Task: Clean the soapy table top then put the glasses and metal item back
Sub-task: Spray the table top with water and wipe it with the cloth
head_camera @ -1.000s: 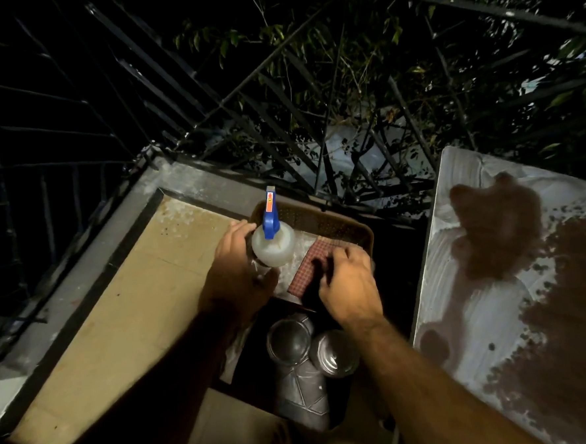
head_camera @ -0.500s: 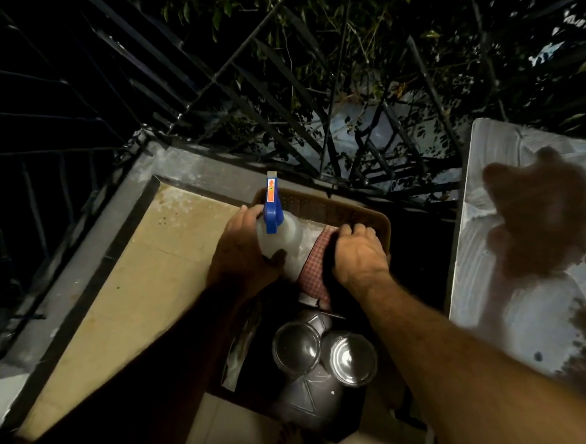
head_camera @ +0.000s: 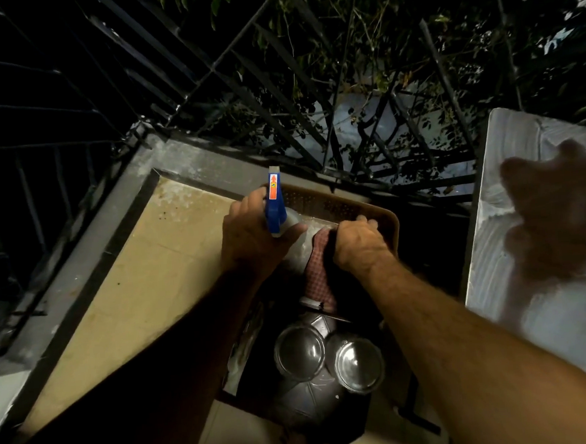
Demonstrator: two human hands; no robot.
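Beside the soapy white table top, a blue-triggered clear spray bottle is gripped by the left hand, a red checked cloth by the right hand; wiping judged next, two glasses awaiting return.

1. The left hand grips the spray bottle; the right hand grips the cloth just right of it.
2. Both grips sit over the tray.
3. Two glasses stand side by side below the grips, on the metal item.
4. The table top lies well right of the grips.
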